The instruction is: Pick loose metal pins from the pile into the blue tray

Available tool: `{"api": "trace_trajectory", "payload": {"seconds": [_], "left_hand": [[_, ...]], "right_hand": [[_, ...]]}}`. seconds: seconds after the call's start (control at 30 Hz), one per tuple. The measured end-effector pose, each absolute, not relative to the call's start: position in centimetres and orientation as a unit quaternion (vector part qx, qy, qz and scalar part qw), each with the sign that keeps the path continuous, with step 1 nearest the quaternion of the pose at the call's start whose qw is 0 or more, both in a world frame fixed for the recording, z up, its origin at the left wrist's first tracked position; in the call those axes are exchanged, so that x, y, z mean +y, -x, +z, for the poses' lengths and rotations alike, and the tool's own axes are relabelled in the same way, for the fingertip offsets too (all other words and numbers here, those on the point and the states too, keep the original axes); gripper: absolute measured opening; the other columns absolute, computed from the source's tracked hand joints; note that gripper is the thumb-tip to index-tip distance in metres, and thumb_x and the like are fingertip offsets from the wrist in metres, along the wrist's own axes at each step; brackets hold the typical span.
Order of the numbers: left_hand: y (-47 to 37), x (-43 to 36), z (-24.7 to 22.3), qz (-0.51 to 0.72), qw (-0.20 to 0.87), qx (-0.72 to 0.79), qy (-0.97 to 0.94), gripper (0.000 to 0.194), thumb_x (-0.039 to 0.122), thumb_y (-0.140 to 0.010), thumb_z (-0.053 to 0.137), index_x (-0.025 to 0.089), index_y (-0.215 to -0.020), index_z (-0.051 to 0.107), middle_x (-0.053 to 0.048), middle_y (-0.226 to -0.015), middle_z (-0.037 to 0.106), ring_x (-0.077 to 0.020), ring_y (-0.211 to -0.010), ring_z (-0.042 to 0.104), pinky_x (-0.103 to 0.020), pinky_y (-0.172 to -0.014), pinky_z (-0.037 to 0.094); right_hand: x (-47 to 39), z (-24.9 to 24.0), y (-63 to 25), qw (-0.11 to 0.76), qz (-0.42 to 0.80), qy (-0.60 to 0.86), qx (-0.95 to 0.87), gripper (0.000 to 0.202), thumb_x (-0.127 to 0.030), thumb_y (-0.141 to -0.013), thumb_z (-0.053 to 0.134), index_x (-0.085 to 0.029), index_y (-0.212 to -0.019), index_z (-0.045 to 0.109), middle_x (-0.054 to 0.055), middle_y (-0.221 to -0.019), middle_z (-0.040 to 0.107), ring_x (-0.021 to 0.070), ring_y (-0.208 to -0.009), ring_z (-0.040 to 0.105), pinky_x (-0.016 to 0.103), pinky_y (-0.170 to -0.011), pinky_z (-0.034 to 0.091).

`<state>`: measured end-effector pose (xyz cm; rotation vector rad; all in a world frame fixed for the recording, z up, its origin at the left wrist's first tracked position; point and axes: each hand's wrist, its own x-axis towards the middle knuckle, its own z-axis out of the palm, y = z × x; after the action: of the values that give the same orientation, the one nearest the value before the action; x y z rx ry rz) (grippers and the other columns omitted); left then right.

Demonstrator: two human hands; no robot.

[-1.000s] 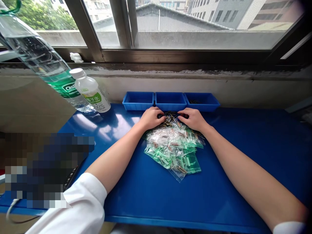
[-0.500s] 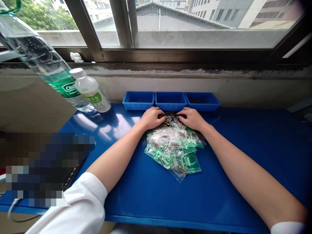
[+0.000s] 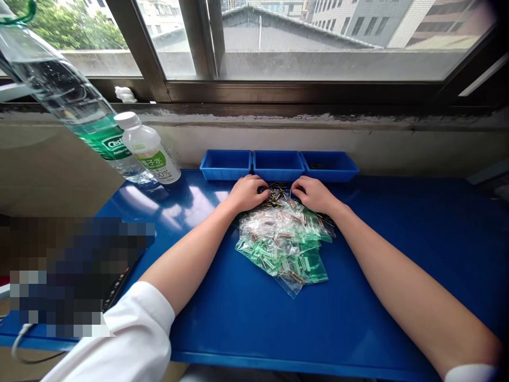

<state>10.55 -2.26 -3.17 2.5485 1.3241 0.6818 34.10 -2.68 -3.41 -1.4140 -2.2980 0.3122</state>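
Small metal pins (image 3: 276, 197) lie in a loose heap near the back of the blue table. My left hand (image 3: 249, 192) rests at the heap's left side with curled fingers; what is between them is hidden. On the right side, my right hand (image 3: 312, 192) has thumb and forefinger pinched on a thin pin (image 3: 290, 194). Just in front of the heap is a pile of clear and green plastic bags (image 3: 278, 233) with small copper-coloured and silver pieces in them.
Three blue bins (image 3: 279, 173) stand in a row against the wall; the right one holds some dark pins. A large water bottle (image 3: 95, 127) and a small white bottle (image 3: 153, 154) stand at the back left. A blurred dark object lies at the left edge.
My right hand has drawn back slightly to the right from the heap, its fingertips now closer together. My left hand has hardly moved.
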Motion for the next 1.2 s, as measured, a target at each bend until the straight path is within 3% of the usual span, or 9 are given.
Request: {"api": "trace_trajectory", "payload": {"seconds": [0.3,0.57,0.77,0.93,1.2], "left_hand": [[-10.9,-2.5,-2.5,0.246,0.079,0.45,-0.855,0.028,0.037,-0.087,0.05,0.022,-0.093,0.072,-0.005,-0.096,0.07,-0.0224,-0.095,0.059,-0.034,-0.087,0.043],[-11.2,-3.2,-2.2,0.228,0.109,0.355,-0.9,0.034,0.038,-0.095,0.04,0.021,-0.088,0.069,-0.004,-0.094,0.069,-0.0193,-0.097,0.056,-0.036,-0.089,0.031],[-11.2,-3.1,-2.4,0.262,0.107,0.352,-0.892,0.029,0.036,-0.094,0.043,0.021,-0.091,0.068,-0.003,-0.092,0.069,-0.0182,-0.095,0.057,-0.035,-0.086,0.029],[-11.1,-3.2,-2.4,0.269,0.109,0.357,-0.888,0.026,0.035,-0.093,0.046,0.022,-0.091,0.069,-0.002,-0.094,0.07,-0.0173,-0.095,0.058,-0.034,-0.09,0.03],[-11.0,-3.0,-2.6,0.316,0.096,0.368,-0.869,0.022,0.033,-0.091,0.051,0.022,-0.093,0.069,-0.002,-0.096,0.071,-0.0167,-0.093,0.061,-0.034,-0.089,0.032]], "right_hand": [[-3.8,-2.7,-33.6,0.283,0.172,0.497,-0.802,0.018,-0.031,-0.086,0.05,-0.019,-0.085,0.063,0.004,-0.075,0.067,0.0166,-0.062,0.057,0.027,-0.058,0.04],[-4.4,-2.5,-32.3,0.313,0.132,0.42,-0.842,0.019,-0.029,-0.089,0.048,-0.021,-0.087,0.065,0.005,-0.083,0.069,0.0191,-0.074,0.063,0.029,-0.068,0.046],[-4.7,-2.4,-31.8,0.316,0.128,0.401,-0.85,0.02,-0.029,-0.089,0.047,-0.022,-0.09,0.066,0.006,-0.088,0.07,0.021,-0.081,0.064,0.031,-0.074,0.048],[-4.6,-2.4,-32.0,0.29,0.137,0.421,-0.848,0.02,-0.03,-0.089,0.049,-0.022,-0.093,0.067,0.006,-0.09,0.071,0.021,-0.079,0.065,0.031,-0.071,0.048],[-4.5,-2.2,-32.4,0.317,0.155,0.451,-0.82,0.022,-0.038,-0.086,0.054,-0.02,-0.081,0.065,0.004,-0.073,0.068,0.0158,-0.06,0.058,0.027,-0.057,0.044]]}}
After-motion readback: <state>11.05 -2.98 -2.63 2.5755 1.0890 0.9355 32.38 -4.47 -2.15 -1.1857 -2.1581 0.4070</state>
